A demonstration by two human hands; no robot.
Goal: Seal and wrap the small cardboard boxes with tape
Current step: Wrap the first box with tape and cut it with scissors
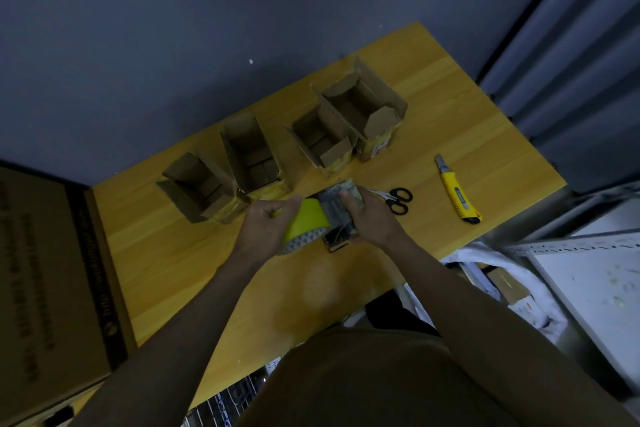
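Note:
My left hand point(268, 224) grips a yellow tape roll point(306, 224) pressed against the left side of a small dark box point(337, 215) at the middle of the wooden table point(173, 253). My right hand point(369, 217) holds that box from the right, fingers curled over its top. The box surface looks shiny and grey, as if covered in tape. Several open cardboard boxes stand in a row behind: one at far left point(197, 187), one beside it point(251, 156), one right of centre point(323, 142) and the largest point(363, 114) at the right.
Black-handled scissors point(398, 199) lie just right of my right hand. A yellow utility knife point(457, 191) lies further right near the table's edge. A large cardboard carton point(45, 270) stands left of the table. White shelving point(588, 270) is at the right.

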